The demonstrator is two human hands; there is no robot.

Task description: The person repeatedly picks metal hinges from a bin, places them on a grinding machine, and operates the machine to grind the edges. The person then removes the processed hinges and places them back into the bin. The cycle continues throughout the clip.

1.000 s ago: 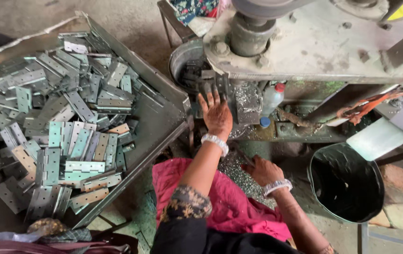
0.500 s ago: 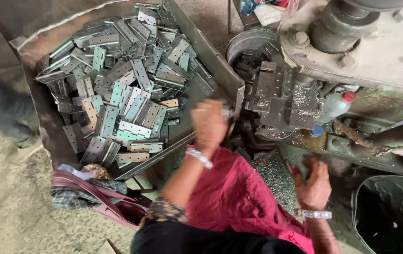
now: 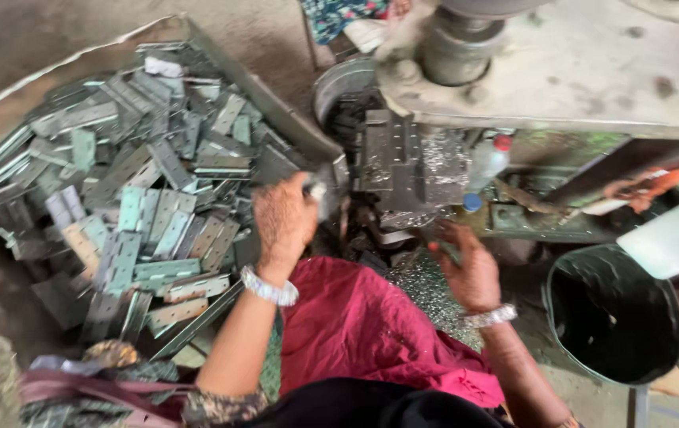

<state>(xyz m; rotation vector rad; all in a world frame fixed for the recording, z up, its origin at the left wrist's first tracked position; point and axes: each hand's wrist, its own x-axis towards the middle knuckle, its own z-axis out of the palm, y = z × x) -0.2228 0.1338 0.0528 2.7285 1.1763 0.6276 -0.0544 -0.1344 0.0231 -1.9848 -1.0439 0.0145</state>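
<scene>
Flat grey-green metal hinge plate [image 3: 317,192], blurred, sits at the fingertips of the left hand [image 3: 282,222], raised just over the right edge of the tray and close to the press; the fingers curl round it, though motion blur hides how firmly. Left hand seen from the back, one beaded white bracelet [image 3: 269,288] on the wrist. Right hand [image 3: 470,269] hangs lower, fingers loosely bent, half open, over the pile of shiny metal shavings [image 3: 426,289]; whether it holds anything, cannot tell. One silvery bracelet [image 3: 490,317] on that wrist. Crimson cloth [image 3: 359,329] covers the lap between both arms.

Dark metal die block [image 3: 399,162] of the grey press machine [image 3: 561,67] stands just beyond both hands; its upper part is cut off by the frame. One clear plastic bottle with a red cap [image 3: 488,161] stands beside the die. One black round bucket [image 3: 613,313] at right, inside dark. Large sheet-metal tray [image 3: 276,111] at left holds heaped hinge plates [image 3: 141,206], too many and too overlapped to count.
</scene>
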